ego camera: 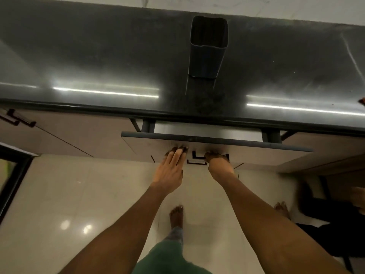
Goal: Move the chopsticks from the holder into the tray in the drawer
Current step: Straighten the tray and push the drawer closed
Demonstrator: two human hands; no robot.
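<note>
two hands are at the pale, flat-fronted drawer (256, 157), which stands only a narrow way out from under the dark polished stone countertop (98, 62). the tall dark square-section plastic holder (207, 54) stands upright on the far middle of that countertop, well apart from the hands; its open mouth looks empty, and no chopsticks show anywhere. the tray cannot be seen, since only a blurred pale strip of the drawer's inside shows in the gap.

risks, as i judge them: with the fingertips so close under the countertop's near edge, a hard push inward could pinch them between the drawer front and the cabinet. uneven force from the two hands could also skew the drawer on its dark side runners (147, 125). if chopsticks lie loose inside, a sharp shove might rattle them out of their compartment, though that is hidden.

the left hand (171, 169) is flat and spread, fingers straight and close together, tips pressed on the drawer face just left of the black angular metal handle (199, 158), gripping nothing. the right hand (219, 165) has fingers curled over the handle's right part; it appears clamped on it, though blur hides the exact hold.
</note>
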